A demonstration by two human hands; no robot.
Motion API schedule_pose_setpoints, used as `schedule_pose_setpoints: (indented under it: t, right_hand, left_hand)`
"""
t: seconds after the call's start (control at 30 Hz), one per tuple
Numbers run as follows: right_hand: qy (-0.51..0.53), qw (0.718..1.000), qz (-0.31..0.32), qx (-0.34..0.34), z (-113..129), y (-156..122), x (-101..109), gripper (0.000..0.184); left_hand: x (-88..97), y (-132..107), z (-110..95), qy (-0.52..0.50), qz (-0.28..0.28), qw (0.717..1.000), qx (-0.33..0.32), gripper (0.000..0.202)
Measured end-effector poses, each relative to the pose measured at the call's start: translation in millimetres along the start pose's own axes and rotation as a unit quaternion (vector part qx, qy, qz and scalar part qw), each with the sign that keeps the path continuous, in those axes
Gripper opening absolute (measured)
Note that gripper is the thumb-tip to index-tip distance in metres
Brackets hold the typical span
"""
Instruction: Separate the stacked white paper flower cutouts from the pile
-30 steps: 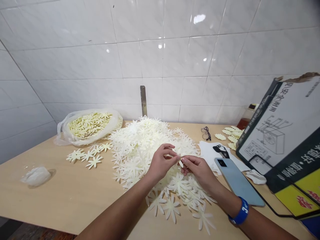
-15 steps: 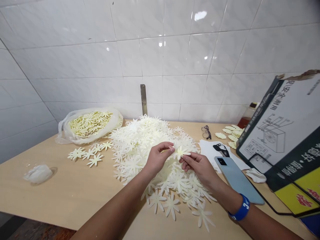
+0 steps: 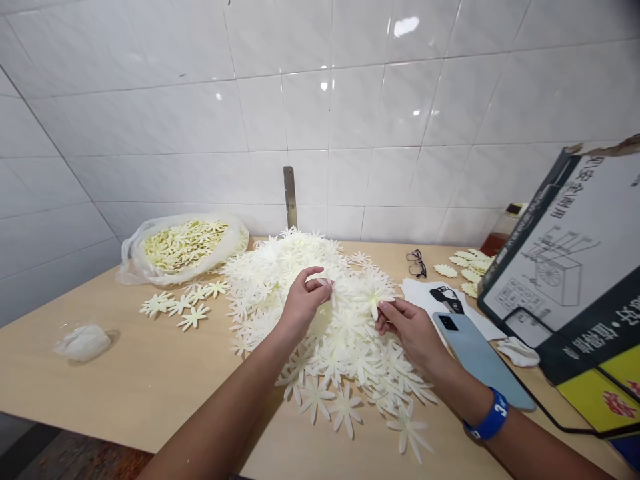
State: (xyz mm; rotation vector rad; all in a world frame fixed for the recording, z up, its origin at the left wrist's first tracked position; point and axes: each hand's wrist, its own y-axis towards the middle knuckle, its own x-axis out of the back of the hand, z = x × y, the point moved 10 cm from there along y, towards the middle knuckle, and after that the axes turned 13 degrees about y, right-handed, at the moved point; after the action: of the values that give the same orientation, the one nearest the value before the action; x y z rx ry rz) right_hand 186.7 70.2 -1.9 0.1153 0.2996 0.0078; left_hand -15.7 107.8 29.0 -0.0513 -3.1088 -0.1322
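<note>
Pinching a cream flower cutout (image 3: 373, 293) by one petal, my right hand (image 3: 407, 331) has its fingers together on it, right over the big loose pile of cutouts (image 3: 320, 347); my left hand (image 3: 303, 301) sits at the pile's top, fingertips (image 3: 324, 283) drawn close, can't tell if anything's between them; as for progress, most of the cream stock lies in that heap on the surface (image 3: 125, 387); a small cluster of cutouts (image 3: 183, 308) lies apart to the left; a plastic bag (image 3: 134, 257) holds a mound of yellower cutouts (image 3: 183, 245); can't tell how much is done; off to the right, a phone (image 3: 475, 360), glasses (image 3: 417, 263), white paper (image 3: 425, 298), leaf-shaped cutouts (image 3: 467, 263) and a printed box (image 3: 555, 253).
</note>
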Motion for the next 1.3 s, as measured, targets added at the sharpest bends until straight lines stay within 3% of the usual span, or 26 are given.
schedule_pose_setpoints:
  t: [0.13,0.2,0.27,0.37,0.43,0.53,0.73,1.0,1.3]
  right_hand:
    - [0.007,1.0,-0.006,0.006,-0.6,0.1,1.1,0.038]
    - [0.009,1.0,-0.011,0.008,-0.4,-0.3,0.8,0.038]
    - [0.004,1.0,-0.014,0.01,0.3,-1.2,0.0,0.039]
    - [-0.022,1.0,-0.006,0.02,2.6,-3.4,-3.4,0.039]
    - [-0.042,0.999,0.007,0.028,4.1,-4.7,-6.6,0.04]
    - [-0.06,0.997,0.023,0.04,6.8,-5.8,-10.4,0.04]
    - [-0.106,0.993,0.031,0.048,11.1,-7.4,-16.4,0.042]
    - [-0.125,0.99,0.044,0.037,4.3,-7.9,-19.9,0.04]
    - [-0.121,0.991,0.05,0.033,3.6,-6.4,-21.2,0.041]
  left_hand:
    - [7.6,-2.0,-7.5,0.167,-0.036,0.984,-0.051,0.042]
    - [13.5,-9.8,-26.0,0.275,-0.097,0.947,-0.132,0.031]
    - [6.6,-23.9,-46.8,0.337,-0.126,0.905,-0.228,0.016]
    - [-21.4,-40.9,-58.2,0.338,-0.059,0.888,-0.306,0.016]
    - [-37.6,-45.1,-54.2,0.327,-0.006,0.897,-0.298,0.016]
    - [-47.2,-41.9,-40.4,0.325,0.029,0.914,-0.241,0.016]
    - [-43.1,-33.1,-24.4,0.293,0.036,0.94,-0.171,0.016]
    - [-42.2,-28.9,-20.1,0.299,0.041,0.943,-0.137,0.013]
    - [-38.8,-20.9,-8.4,0.237,0.069,0.966,-0.071,0.015]
